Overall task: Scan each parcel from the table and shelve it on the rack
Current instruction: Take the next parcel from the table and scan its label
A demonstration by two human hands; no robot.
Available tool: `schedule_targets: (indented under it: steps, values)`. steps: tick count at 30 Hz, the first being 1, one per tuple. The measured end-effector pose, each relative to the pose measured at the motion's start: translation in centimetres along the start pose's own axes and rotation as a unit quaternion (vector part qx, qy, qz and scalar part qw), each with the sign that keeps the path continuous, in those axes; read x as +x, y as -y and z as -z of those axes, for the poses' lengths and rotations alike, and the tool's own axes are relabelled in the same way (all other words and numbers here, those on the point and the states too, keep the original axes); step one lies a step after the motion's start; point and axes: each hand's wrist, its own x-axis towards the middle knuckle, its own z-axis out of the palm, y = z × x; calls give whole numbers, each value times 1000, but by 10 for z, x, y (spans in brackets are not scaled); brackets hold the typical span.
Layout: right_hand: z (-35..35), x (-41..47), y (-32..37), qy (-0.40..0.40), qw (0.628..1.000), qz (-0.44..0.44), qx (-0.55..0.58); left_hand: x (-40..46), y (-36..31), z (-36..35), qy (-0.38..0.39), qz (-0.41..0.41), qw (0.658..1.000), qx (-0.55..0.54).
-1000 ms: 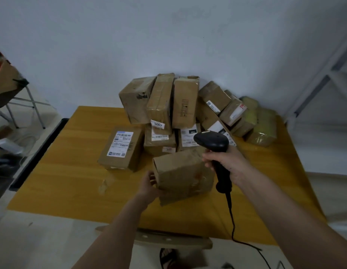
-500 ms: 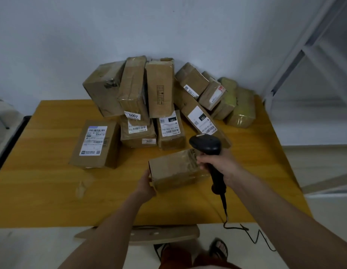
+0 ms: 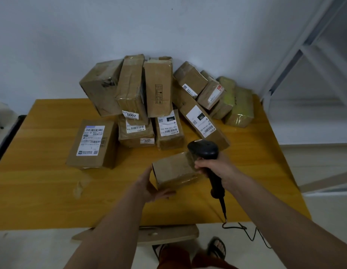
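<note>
A small taped brown parcel [image 3: 173, 169] is held just above the yellow table [image 3: 42, 191] near its front edge. My left hand [image 3: 151, 186] grips its left end, fingers under it. My right hand [image 3: 217, 169] grips the handle of a black corded barcode scanner [image 3: 205, 150], whose head sits at the parcel's right top corner. No label shows on the parcel's visible faces. Behind lies a pile of several brown parcels [image 3: 159, 98] against the wall. A flat labelled parcel [image 3: 92, 143] lies apart at the left.
A white metal rack frame [image 3: 296, 61] stands at the right beside the table. Two yellowish wrapped parcels [image 3: 239, 107] lie at the pile's right end. A wooden stool seat [image 3: 168, 232] sits under the table's front edge. The scanner cable [image 3: 246, 230] trails down to the floor.
The view has swung right and down, bringing more of the rack into sight. The held parcel and scanner stay together in front of me; my left fingers now wrap further under the parcel.
</note>
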Motion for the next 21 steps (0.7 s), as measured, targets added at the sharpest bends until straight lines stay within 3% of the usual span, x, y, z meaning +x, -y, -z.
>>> schedule_targets:
  steps: [6,14,21]
  values:
    - [18,-4,-6,-35,999,2,30,-15,18,-13,64,-79,992,70]
    - [30,-19,-6,-40,998,20,51,-36,22,-15,127,-224,950,175]
    - [33,-32,-5,-27,998,55,29,-44,14,-18,164,-293,926,175]
